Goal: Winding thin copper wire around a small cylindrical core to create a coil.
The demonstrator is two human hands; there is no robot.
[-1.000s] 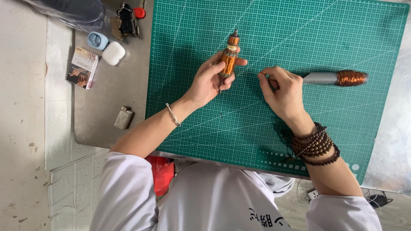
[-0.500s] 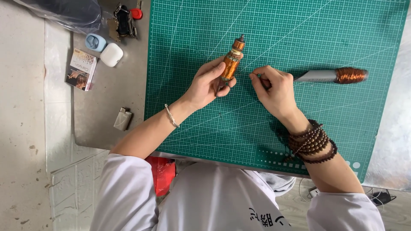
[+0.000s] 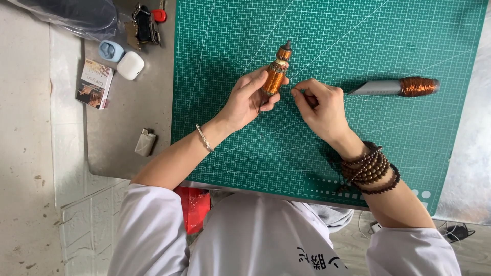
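You work over a green cutting mat (image 3: 358,46) on a grey table (image 3: 128,128). Your left hand (image 3: 248,99) grips a copper-wound armature (image 3: 275,74), tilted above the mat. Your right hand (image 3: 319,105) is pinched shut just beside it; contents cannot be made out. Another copper coil (image 3: 417,87) lies well apart.

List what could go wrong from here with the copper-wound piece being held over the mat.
1. The left hand grips the copper-wound rotor only by its lower end, so it may slip onto the cutting mat.
2. The right hand pinches something too fine to see near it; if wire, it might snap or snag.
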